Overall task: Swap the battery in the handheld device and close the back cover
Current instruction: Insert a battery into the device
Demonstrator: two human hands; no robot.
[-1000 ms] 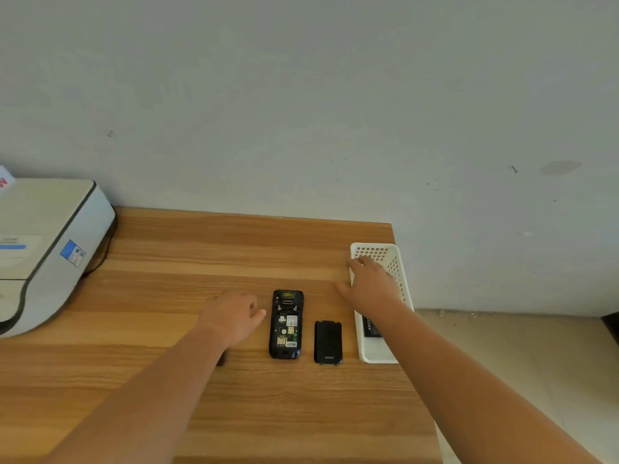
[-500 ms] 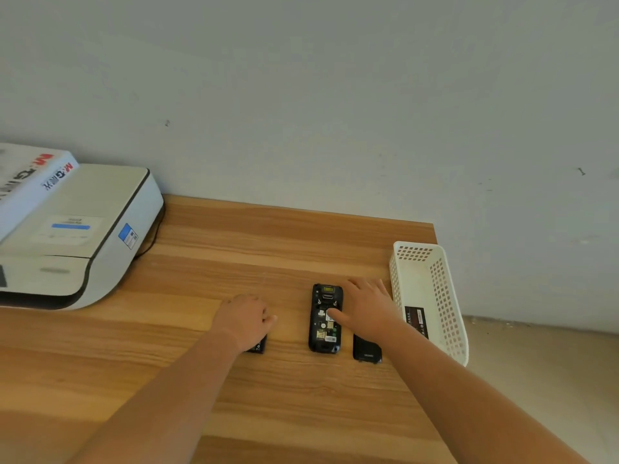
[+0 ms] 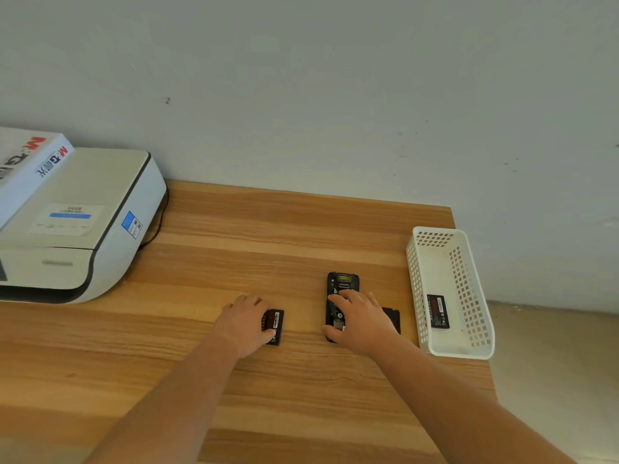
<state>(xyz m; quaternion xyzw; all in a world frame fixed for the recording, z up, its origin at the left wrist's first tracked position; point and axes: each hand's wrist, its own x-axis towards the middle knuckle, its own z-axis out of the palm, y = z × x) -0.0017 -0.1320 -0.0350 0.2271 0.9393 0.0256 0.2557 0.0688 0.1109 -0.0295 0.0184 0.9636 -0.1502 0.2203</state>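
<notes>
The black handheld device (image 3: 342,283) lies face down on the wooden table, its back compartment uncovered. My right hand (image 3: 363,324) rests over its lower half, thumb and fingers around its sides. The black back cover (image 3: 392,317) lies flat just right of the device, partly hidden by that hand. My left hand (image 3: 246,324) grips a black battery (image 3: 275,326) with a red label, which lies on the table to the left of the device. A second battery (image 3: 437,311) lies inside the white basket (image 3: 415,283).
The white basket stands at the table's right edge, with the floor beyond it. A large white printer (image 3: 83,226) fills the back left, with a white box (image 3: 26,162) on top and a cable behind it. The wall runs along the table's far edge.
My right hand left the basket and came down on the device. My left hand closed on the battery to the left of the device. The view swung to the left.
</notes>
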